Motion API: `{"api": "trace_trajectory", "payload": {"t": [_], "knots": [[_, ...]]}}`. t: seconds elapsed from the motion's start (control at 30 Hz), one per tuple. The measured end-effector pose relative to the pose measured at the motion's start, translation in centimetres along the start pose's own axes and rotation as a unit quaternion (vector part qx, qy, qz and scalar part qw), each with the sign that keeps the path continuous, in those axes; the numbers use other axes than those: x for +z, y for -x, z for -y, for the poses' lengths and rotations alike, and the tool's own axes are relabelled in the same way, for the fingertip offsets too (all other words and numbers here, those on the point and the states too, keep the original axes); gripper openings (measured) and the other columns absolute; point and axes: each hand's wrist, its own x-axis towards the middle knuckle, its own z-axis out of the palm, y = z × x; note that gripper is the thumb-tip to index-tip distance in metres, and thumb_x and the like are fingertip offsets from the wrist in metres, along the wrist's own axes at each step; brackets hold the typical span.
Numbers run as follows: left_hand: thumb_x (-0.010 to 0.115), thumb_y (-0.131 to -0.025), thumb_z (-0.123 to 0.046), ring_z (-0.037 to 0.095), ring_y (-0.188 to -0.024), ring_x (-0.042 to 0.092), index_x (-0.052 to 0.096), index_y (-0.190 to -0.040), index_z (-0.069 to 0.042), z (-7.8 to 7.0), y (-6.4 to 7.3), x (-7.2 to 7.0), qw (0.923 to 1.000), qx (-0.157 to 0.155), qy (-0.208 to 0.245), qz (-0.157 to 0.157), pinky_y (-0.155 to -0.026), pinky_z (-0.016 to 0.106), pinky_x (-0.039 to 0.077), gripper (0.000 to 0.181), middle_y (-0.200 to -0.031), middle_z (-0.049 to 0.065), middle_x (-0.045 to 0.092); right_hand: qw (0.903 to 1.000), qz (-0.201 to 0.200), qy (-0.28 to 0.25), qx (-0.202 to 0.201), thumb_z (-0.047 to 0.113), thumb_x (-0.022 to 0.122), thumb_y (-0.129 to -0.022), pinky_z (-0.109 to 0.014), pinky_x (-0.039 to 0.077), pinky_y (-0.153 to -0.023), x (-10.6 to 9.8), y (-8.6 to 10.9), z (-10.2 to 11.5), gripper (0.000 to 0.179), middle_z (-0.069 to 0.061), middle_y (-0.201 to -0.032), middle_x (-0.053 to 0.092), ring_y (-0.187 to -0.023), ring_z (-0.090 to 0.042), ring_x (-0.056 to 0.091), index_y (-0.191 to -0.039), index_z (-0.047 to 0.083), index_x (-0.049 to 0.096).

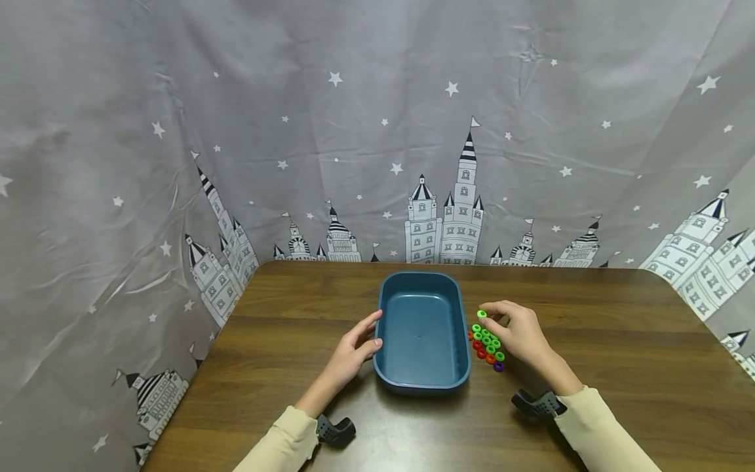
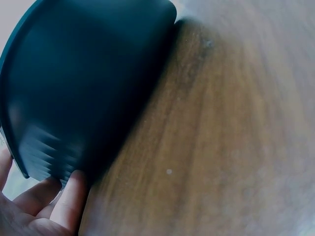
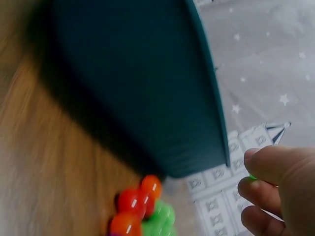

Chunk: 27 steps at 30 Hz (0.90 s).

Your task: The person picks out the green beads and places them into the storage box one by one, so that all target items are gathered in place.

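Observation:
A deep blue-green plastic bin (image 1: pixel 420 385) stands on the wooden table, its inside bare. My left hand (image 1: pixel 352 354) lies along its left side, fingers fairly straight, the tips touching the rim and outer wall (image 2: pixel 83 98). On the right, my right hand (image 1: pixel 519 333) pinches a small green ring (image 1: pixel 482 314) between thumb and fingertips, raised just beyond a cluster of similar rings. In the right wrist view the fingers hide all but a sliver of it. The cluster holds several green rings (image 1: pixel 499 356), with red rings (image 1: pixel 482 353), orange rings (image 1: pixel 491 360) and a purple ring (image 1: pixel 499 367).
The ring cluster lies close against the bin's right side. Brown wooden tabletop (image 1: pixel 619 341) spreads out on both sides. A grey curtain (image 1: pixel 354 144) printed with castles and stars hangs behind the table's far edge. Dark wrist mounts (image 1: pixel 336 431) sit under both cuffs.

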Motion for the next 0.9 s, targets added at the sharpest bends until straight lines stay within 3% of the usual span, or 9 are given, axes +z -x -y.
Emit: {"api": "trace_trajectory", "payload": {"t": [0.37,0.7,0.9], "knots": [[0.055,-0.101,-0.007,0.045,-0.133,0.053,0.038,-0.156,-0.005,0.0,0.0,0.0,1.0,0.002,0.0,-0.002,-0.096,0.045,0.058,0.058,-0.154,0.032,0.044,0.9984,0.032,-0.034,-0.031,0.006,0.079,-0.084,-0.023,0.053,-0.06,1.2,-1.1,3.9,0.018,-0.006,-0.09,0.077,-0.071,-0.01,0.065,-0.102,0.003,0.078],[0.055,-0.101,-0.007,0.044,-0.133,0.053,0.04,-0.156,-0.008,-0.1,0.1,-0.1,1.0,-0.006,-0.002,-0.006,-0.096,0.046,0.058,0.057,-0.154,0.03,0.044,0.9939,0.067,-0.058,-0.066,0.008,0.077,-0.087,-0.04,0.06,-0.07,3.5,-2.2,7.2,0.017,-0.007,-0.095,0.078,-0.084,-0.022,0.07,-0.103,0.002,0.078],[0.056,-0.101,-0.009,0.045,-0.134,0.053,0.04,-0.156,-0.009,-0.2,0.0,0.1,0.9999,-0.008,-0.002,-0.006,-0.098,0.051,0.057,0.057,-0.155,0.029,0.044,0.9908,0.091,-0.065,-0.076,0.008,0.077,-0.087,-0.043,0.061,-0.075,4.7,-2.5,8.5,0.017,-0.008,-0.099,0.078,-0.085,-0.022,0.071,-0.103,0.002,0.078]]}}
